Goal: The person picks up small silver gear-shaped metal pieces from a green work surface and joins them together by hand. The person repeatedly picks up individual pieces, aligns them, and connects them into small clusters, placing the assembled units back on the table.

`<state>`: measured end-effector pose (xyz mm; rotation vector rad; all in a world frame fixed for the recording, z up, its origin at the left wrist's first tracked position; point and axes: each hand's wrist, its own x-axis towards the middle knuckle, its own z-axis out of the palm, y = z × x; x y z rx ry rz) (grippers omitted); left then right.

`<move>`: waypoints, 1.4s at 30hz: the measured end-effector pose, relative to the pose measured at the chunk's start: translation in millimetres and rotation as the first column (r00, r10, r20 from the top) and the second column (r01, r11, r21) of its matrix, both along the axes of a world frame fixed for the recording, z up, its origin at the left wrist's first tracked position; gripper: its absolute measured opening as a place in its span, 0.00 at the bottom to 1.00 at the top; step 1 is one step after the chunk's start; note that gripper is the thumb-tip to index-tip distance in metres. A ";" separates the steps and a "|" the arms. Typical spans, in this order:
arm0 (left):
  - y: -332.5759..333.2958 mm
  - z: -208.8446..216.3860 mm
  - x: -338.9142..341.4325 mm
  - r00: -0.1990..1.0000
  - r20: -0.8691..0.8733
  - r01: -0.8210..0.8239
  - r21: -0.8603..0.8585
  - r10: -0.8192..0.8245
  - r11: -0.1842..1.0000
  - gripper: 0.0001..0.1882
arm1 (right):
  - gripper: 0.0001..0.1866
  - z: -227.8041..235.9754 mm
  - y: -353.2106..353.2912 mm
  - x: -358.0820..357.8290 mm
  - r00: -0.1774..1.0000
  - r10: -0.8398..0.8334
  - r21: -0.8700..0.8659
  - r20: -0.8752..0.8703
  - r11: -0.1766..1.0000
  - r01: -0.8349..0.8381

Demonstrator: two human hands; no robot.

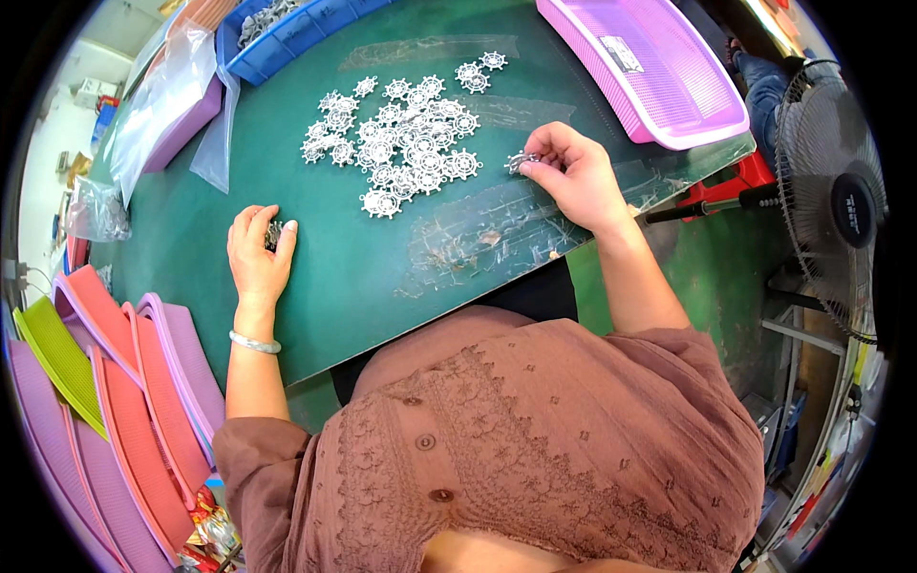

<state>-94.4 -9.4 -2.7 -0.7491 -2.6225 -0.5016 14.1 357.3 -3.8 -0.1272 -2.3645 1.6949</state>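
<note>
A spread of small silver ship's-wheel pieces (420, 138) lies on the green tabletop (315, 296), many of them overlapping. To the right of that spread, my right hand (576, 177) pinches one ship's-wheel piece (517, 161) between thumb and fingertips, close above the table. My left hand (258, 253) rests at the left side of the table, its fingers curled round small dark metal pieces (274, 235). Those look like more wheel pieces, mostly covered by the hand.
At the back right stands a purple mesh basket (623, 95). A blue bin (277, 48) of grey parts and a clear plastic bag (162, 105) sit at the back left. Stacked coloured baskets (134, 401) are on the left, a black fan (831, 191) on the right.
</note>
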 end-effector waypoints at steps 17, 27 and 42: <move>-9.5 -8.4 -1.9 1.000 0.015 -0.017 0.014 0.017 1.000 0.12 | 0.11 10.4 -28.8 -2.3 0.973 0.200 -0.824 -0.112 0.529 -0.204; -5.8 4.9 4.7 0.984 -0.180 -0.019 -0.079 0.005 0.997 0.14 | 0.08 8.3 -58.0 -7.7 0.958 0.256 -0.938 -0.125 0.286 -0.199; 51.0 46.9 72.3 0.885 0.232 0.190 0.613 -0.404 0.767 0.12 | 0.07 10.1 -124.1 -15.3 0.891 0.441 -0.967 -0.105 0.166 -0.196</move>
